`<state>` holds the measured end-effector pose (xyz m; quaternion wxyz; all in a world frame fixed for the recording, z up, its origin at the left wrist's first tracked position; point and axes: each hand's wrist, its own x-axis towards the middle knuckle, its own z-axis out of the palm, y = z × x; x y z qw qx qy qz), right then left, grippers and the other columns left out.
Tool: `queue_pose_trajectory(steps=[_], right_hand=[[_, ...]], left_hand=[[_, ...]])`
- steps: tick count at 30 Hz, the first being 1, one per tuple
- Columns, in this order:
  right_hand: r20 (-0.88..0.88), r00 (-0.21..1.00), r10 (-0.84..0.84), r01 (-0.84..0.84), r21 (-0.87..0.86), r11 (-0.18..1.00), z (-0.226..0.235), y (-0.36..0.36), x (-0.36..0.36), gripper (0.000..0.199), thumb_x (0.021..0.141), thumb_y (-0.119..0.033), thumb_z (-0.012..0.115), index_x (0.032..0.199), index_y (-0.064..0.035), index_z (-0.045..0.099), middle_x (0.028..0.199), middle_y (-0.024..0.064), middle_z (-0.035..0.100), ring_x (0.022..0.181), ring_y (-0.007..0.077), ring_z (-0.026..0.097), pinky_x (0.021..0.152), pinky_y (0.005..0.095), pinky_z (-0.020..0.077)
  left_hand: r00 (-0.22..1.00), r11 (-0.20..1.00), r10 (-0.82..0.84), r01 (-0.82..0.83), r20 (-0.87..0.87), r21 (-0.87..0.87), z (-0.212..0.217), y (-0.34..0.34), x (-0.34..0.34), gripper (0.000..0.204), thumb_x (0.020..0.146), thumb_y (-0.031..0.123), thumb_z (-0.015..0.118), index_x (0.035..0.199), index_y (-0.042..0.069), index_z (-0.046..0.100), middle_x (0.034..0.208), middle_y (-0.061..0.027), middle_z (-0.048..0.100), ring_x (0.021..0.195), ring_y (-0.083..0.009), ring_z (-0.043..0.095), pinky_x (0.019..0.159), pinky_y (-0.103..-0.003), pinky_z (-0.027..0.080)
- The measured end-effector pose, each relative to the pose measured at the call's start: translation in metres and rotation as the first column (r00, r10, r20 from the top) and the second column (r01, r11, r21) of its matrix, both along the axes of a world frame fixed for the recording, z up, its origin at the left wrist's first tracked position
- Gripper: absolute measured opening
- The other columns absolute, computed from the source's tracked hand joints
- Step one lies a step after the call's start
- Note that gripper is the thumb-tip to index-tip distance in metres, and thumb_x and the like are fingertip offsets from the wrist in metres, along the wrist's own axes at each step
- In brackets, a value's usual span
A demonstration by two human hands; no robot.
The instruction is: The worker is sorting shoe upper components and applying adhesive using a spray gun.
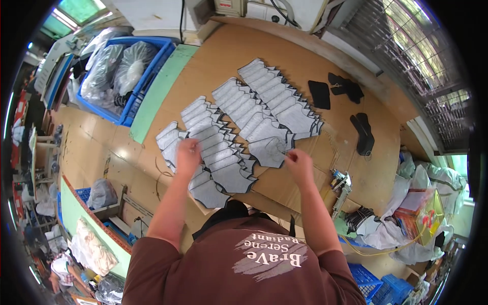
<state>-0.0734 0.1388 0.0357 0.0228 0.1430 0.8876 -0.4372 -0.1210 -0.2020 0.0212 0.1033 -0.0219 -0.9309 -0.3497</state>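
Several overlapping rows of light grey fabric pieces with dark edges lie slantwise across the cardboard-covered table [218,56]. My left hand [188,154], slightly blurred with its fingers curled together, is over the gap between the leftmost row [169,140] and the second row [216,147]. Whatever may be in its fingers is too small to make out. At the near end of the third row, my right hand [299,164] pinches beside the right edge of a grey fabric piece [268,151]. Its fingertips hide what they hold, if anything. Farther right runs the fourth row [279,99].
Black fabric pieces [319,94] and a black sock-shaped piece [362,133] lie on the table's right. A metal device [341,189] stands at the near right edge. Bagged goods fill a blue crate [126,116] at left. White bags [391,231] crowd the right.
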Motion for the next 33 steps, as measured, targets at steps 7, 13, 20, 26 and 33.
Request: queue_pose_trajectory(steps=[7,13,20,26,33], right_hand=[[0.134,0.975,-0.178,0.167,0.086,0.982,-0.032,-0.02,-0.007,0.027,0.07,-0.01,0.064,0.093,-0.0011,0.053,0.077,0.0132,0.059,0.076,0.027,0.059,0.067,0.036,0.0457],[0.127,0.956,-0.264,0.278,-0.114,0.954,-0.037,-0.014,-0.007,0.023,0.069,-0.004,0.06,0.091,-0.001,0.053,0.076,0.0118,0.06,0.07,0.0256,0.058,0.064,0.0328,0.0458],[-0.097,0.967,-0.237,0.233,-0.055,0.971,-0.014,-0.007,-0.049,0.019,0.07,-0.003,0.06,0.088,-0.0018,0.055,0.075,0.0115,0.061,0.069,0.0242,0.059,0.062,0.0325,0.0456],[-0.124,0.962,-0.244,0.242,-0.028,0.97,-0.022,-0.007,-0.068,0.013,0.072,-0.004,0.06,0.085,-0.0034,0.057,0.072,0.0104,0.061,0.07,0.0231,0.06,0.063,0.0319,0.046],[-0.267,0.895,-0.359,0.329,-0.151,0.932,-0.027,0.006,-0.051,0.016,0.073,-0.005,0.061,0.088,-0.0043,0.057,0.078,0.0093,0.06,0.068,0.019,0.058,0.062,0.0297,0.0462]], left_hand=[[0.911,0.958,-0.271,0.224,0.312,0.178,-0.009,0.122,-0.007,0.021,0.072,0.01,0.065,0.087,-0.001,0.054,0.081,-0.0168,0.059,0.069,-0.0287,0.059,0.06,-0.035,0.046],[0.82,0.793,-0.255,-0.126,0.512,0.596,-0.015,0.137,-0.006,0.016,0.076,0.001,0.06,0.086,-0.002,0.049,0.075,-0.0131,0.058,0.063,-0.0184,0.062,0.052,-0.028,0.05],[0.787,0.499,-0.209,-0.425,0.581,0.756,-0.026,0.15,-0.009,0.012,0.079,-0.002,0.055,0.083,-0.004,0.044,0.076,-0.014,0.057,0.063,-0.0209,0.063,0.052,-0.028,0.053],[0.801,0.733,-0.158,-0.297,0.578,0.612,-0.023,0.15,-0.006,0.015,0.079,0.002,0.059,0.083,-0.004,0.046,0.07,-0.0117,0.057,0.059,-0.0197,0.063,0.051,-0.027,0.053],[0.969,0.941,-0.24,0.218,0.059,0.261,-0.033,0.15,0.006,0.015,0.076,0.011,0.064,0.076,0.001,0.052,0.066,-0.0104,0.055,0.06,-0.0221,0.055,0.055,-0.033,0.044]])
